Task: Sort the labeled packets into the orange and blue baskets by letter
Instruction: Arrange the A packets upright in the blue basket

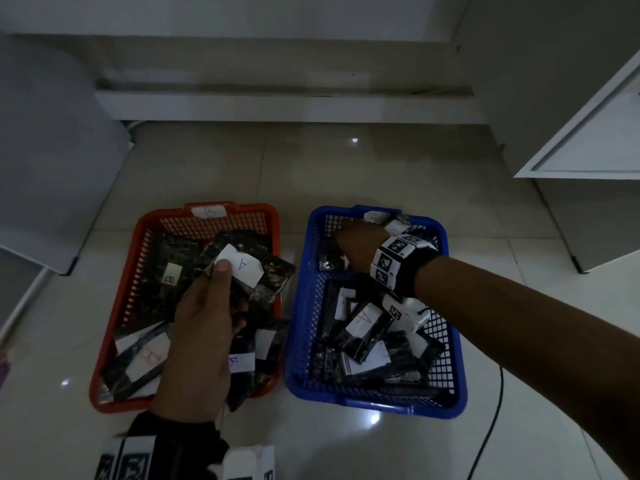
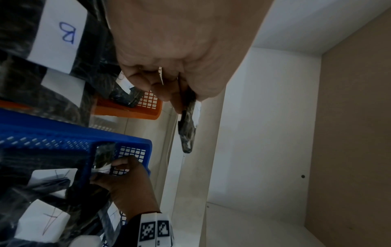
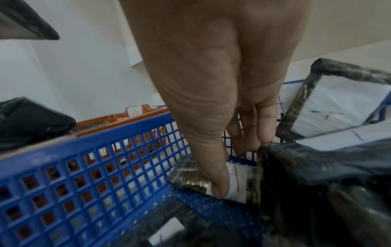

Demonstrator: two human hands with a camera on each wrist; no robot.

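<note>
An orange basket (image 1: 162, 213) tagged B stands on the left and a blue basket (image 1: 381, 405) tagged A on the right, both holding dark packets with white labels. Above the orange basket my left hand (image 1: 232, 289) grips a dark packet labelled A (image 1: 273, 275), thumb on its label; in the left wrist view this packet (image 2: 187, 130) juts out edge-on from the left hand (image 2: 169, 93). My right hand (image 1: 346, 242) is down in the blue basket's far left corner. There my right hand (image 3: 234, 168) pinches a packet (image 3: 239, 180) whose red-marked label I cannot read.
Both baskets stand on a glossy tiled floor. A black cable (image 1: 491, 427) runs along the floor right of the blue basket. A white cabinet (image 1: 588, 133) is at the right, a white panel (image 1: 52, 168) at the left, and a low white ledge (image 1: 277, 105) behind.
</note>
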